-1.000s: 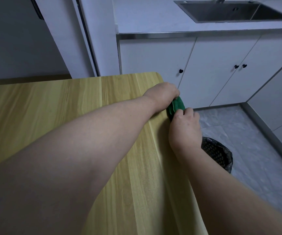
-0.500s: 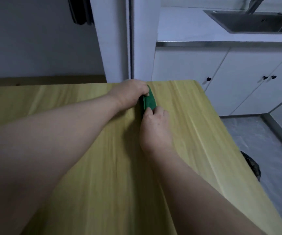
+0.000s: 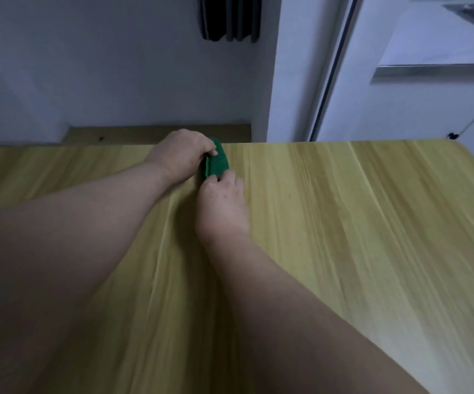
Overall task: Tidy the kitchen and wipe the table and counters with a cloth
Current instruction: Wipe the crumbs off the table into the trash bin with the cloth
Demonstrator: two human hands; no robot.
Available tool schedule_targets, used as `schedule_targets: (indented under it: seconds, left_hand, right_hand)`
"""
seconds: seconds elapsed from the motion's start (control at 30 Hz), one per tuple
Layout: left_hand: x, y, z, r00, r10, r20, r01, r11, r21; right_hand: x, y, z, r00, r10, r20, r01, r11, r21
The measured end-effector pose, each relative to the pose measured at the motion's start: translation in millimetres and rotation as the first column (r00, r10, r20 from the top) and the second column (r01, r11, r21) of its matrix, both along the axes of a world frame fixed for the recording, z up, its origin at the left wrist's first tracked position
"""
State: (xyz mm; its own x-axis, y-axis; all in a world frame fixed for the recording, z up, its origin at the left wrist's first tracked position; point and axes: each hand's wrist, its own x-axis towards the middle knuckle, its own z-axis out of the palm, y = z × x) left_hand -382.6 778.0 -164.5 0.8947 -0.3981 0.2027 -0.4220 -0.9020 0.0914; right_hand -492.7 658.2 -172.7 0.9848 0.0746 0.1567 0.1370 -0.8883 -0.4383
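A small folded green cloth (image 3: pixel 215 163) stands on edge on the light wooden table (image 3: pixel 343 223), close to its far edge. My left hand (image 3: pixel 181 155) grips the cloth's far end, fingers curled over it. My right hand (image 3: pixel 223 200) pinches the near end from below. Both forearms stretch across the tabletop toward it. Most of the cloth is hidden between the two hands.
Behind the table is a grey wall with a dark cloth (image 3: pixel 230 18) hanging at the top. A white pillar (image 3: pixel 292 66) and the white kitchen counter (image 3: pixel 435 52) with cabinet doors lie at the right. The table's right edge runs down the frame's right side.
Both hands have carried the green cloth from the table's right edge leftward to the middle of its far edge. The view has turned left, so the sink and bin have left the frame.
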Motion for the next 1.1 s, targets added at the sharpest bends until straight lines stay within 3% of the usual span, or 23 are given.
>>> schedule_targets:
  seconds: [0.23, 0.47, 0.83, 1.1]
  left_hand:
    - [9, 6, -19, 1.0, 0.023, -0.011, -0.024, 0.997, -0.08]
    - [23, -48, -14, 1.0, -0.011, -0.008, 0.01, 0.999, -0.048]
    - [56, -300, -15, 0.983, -0.179, -0.041, 0.174, 0.981, -0.089]
    - [67, -470, -18, 0.958, -0.287, -0.008, 0.285, 0.956, -0.068]
  right_hand:
    - [9, 23, -16, 0.997, -0.053, 0.061, 0.053, 0.999, -0.001]
    - [22, -31, -15, 0.993, -0.088, 0.076, 0.089, 0.996, -0.007]
    - [40, -265, -20, 0.952, -0.299, 0.061, 0.305, 0.942, -0.137]
    - [47, -420, -25, 0.903, -0.42, 0.093, 0.429, 0.896, -0.114]
